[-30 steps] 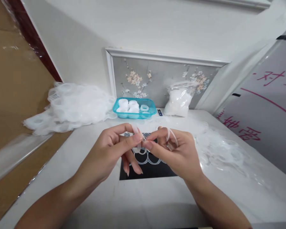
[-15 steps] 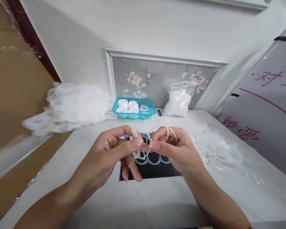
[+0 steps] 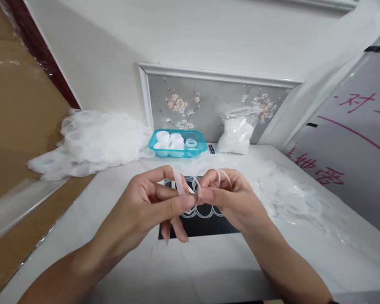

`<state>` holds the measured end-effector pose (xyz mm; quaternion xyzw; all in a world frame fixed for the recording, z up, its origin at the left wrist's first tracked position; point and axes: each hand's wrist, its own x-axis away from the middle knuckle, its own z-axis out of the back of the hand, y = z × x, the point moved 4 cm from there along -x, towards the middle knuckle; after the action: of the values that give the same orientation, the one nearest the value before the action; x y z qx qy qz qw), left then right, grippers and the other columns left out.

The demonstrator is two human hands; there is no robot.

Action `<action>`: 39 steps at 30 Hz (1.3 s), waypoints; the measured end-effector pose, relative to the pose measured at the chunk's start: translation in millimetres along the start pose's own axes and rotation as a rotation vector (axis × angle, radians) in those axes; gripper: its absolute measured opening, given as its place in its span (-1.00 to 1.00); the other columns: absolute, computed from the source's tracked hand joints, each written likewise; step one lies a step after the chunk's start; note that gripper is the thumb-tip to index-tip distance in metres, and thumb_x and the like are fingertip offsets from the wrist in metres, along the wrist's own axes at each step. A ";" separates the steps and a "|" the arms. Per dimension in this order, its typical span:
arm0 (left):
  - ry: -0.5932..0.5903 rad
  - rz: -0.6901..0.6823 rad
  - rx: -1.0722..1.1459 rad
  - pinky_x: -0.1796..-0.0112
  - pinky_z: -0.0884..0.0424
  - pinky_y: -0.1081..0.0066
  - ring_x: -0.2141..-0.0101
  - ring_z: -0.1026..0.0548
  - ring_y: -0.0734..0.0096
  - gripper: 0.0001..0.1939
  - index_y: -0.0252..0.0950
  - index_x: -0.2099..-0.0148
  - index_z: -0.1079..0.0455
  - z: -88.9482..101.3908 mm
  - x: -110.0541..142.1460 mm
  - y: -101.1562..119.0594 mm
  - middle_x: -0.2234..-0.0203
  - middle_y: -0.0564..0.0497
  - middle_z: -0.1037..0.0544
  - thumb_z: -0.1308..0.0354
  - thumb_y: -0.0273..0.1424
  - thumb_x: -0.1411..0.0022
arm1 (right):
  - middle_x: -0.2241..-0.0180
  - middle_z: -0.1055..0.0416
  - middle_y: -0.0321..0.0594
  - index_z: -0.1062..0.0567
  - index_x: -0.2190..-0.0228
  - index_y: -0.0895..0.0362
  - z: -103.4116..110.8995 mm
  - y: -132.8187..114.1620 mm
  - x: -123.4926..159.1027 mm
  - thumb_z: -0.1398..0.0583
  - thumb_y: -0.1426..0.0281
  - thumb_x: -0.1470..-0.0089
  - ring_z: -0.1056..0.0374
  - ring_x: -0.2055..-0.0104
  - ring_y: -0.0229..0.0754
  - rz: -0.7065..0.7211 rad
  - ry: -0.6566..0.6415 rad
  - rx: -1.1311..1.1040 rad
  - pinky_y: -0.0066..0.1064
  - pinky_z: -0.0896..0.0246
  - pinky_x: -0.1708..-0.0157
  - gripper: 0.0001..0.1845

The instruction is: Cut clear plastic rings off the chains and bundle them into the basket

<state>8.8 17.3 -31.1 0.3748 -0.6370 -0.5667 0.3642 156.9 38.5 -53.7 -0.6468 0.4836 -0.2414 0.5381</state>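
Observation:
Both hands meet over a black mat at the middle of the table. My left hand is closed on a broad translucent white ring, which loops round its index finger; thumb and fingertip pinch. My right hand pinches a thin white ring between thumb and index finger, its tips almost touching the left ones. Another thin loop hangs over the right fingers. On the mat behind the hands lie clear joined rings, partly hidden.
A blue basket with white rings stands at the back, beside a small dark blue tool and a clear bag of white material. Heaps of translucent rings lie left and right. A cardboard box borders the left side.
My left thumb has slid right, nearer the right fingertips. The loop hanging below the pinch now shows less. My right hand has hardly moved.

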 end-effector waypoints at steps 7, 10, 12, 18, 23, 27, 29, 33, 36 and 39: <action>0.023 -0.009 -0.020 0.72 -0.21 0.67 0.71 -0.49 0.46 -0.76 -0.24 0.32 -0.29 1.3 -0.7 -0.8 0.71 0.20 -0.50 -0.33 -0.36 -0.11 | 0.61 -0.46 -0.38 -0.56 0.52 0.07 -5.0 2.2 -2.1 -0.37 0.33 0.05 -0.34 0.54 -0.35 -0.062 -0.083 -0.112 -0.49 -0.18 0.48 -0.89; 0.031 -0.020 -0.029 0.73 -0.20 0.68 0.72 -0.48 0.48 -0.76 -0.24 0.32 -0.28 1.6 -0.9 -0.8 0.72 0.20 -0.49 -0.33 -0.37 -0.10 | 0.62 -0.46 -0.38 -0.56 0.51 0.07 -6.0 3.1 -2.1 -0.37 0.34 0.05 -0.35 0.54 -0.36 -0.073 -0.099 -0.138 -0.50 -0.18 0.46 -0.90; 0.031 -0.018 -0.046 0.73 -0.20 0.67 0.72 -0.47 0.48 -0.76 -0.25 0.33 -0.28 1.6 -1.1 -0.7 0.73 0.20 -0.49 -0.33 -0.36 -0.10 | 0.61 -0.46 -0.37 -0.56 0.51 0.08 -6.4 3.1 -1.8 -0.37 0.35 0.05 -0.34 0.53 -0.35 -0.070 -0.109 -0.146 -0.49 -0.17 0.44 -0.90; 0.059 0.006 -0.095 0.74 -0.23 0.62 0.74 -0.45 0.49 -0.73 -0.25 0.33 -0.27 0.5 -0.2 1.0 0.57 0.09 -0.60 -0.32 -0.31 -0.09 | 0.68 -0.28 -0.42 -0.54 0.54 0.11 -4.5 2.9 -1.4 -0.33 0.28 0.02 -0.11 0.61 -0.38 -0.084 -0.084 -0.136 -0.46 0.07 0.54 -0.82; 0.052 0.003 -0.111 0.73 -0.23 0.63 0.73 -0.45 0.49 -0.75 -0.25 0.33 -0.28 0.1 0.7 1.4 0.56 0.08 -0.61 -0.31 -0.32 -0.11 | 0.74 -0.09 -0.45 -0.57 0.52 0.10 -3.8 3.4 -1.4 -0.31 0.25 0.02 -0.04 0.61 -0.34 -0.108 -0.081 -0.108 -0.42 0.17 0.53 -0.81; 0.046 -0.011 -0.104 0.72 -0.23 0.64 0.73 -0.45 0.52 -0.77 -0.25 0.33 -0.27 0.4 0.8 1.1 0.55 0.09 -0.61 -0.31 -0.34 -0.12 | 0.75 -0.04 -0.46 -0.57 0.51 0.10 -3.5 3.4 -1.4 -0.30 0.25 0.00 0.01 0.62 -0.35 -0.110 -0.091 -0.102 -0.41 0.17 0.53 -0.81; 0.047 -0.014 -0.105 0.72 -0.24 0.64 0.73 -0.44 0.53 -0.77 -0.25 0.33 -0.27 0.4 0.9 1.3 0.55 0.09 -0.61 -0.30 -0.35 -0.13 | 0.75 -0.05 -0.46 -0.57 0.51 0.11 -3.6 3.3 -1.6 -0.30 0.25 0.00 0.02 0.62 -0.35 -0.110 -0.094 -0.103 -0.41 0.17 0.53 -0.81; 0.029 -0.008 -0.097 0.71 -0.25 0.65 0.72 -0.46 0.53 -0.76 -0.25 0.32 -0.27 0.5 0.3 1.4 0.54 0.10 -0.62 -0.32 -0.37 -0.11 | 0.73 -0.14 -0.45 -0.54 0.54 0.12 -4.8 2.6 -1.6 -0.31 0.23 0.00 0.02 0.62 -0.36 -0.098 -0.105 -0.086 -0.42 0.16 0.55 -0.77; 0.028 0.011 -0.095 0.71 -0.25 0.65 0.72 -0.46 0.52 -0.74 -0.25 0.32 -0.26 1.5 -0.6 1.5 0.53 0.10 -0.62 -0.32 -0.36 -0.10 | 0.67 -0.29 -0.40 -0.53 0.53 0.12 -6.2 2.4 -1.5 -0.31 0.22 0.00 -0.07 0.61 -0.36 -0.082 -0.122 -0.083 -0.43 0.09 0.54 -0.77; 0.022 0.034 -0.098 0.70 -0.27 0.63 0.72 -0.46 0.51 -0.73 -0.25 0.32 -0.25 1.8 -1.3 2.0 0.56 0.11 -0.61 -0.32 -0.34 -0.10 | 0.62 -0.38 -0.36 -0.54 0.51 0.11 -6.6 3.0 -1.7 -0.32 0.25 -0.01 -0.17 0.55 -0.34 -0.076 -0.140 -0.097 -0.44 0.04 0.51 -0.80</action>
<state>7.7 19.4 -29.3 0.3518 -0.6108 -0.5867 0.3987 149.7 37.1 -54.1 -0.7051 0.4310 -0.1922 0.5292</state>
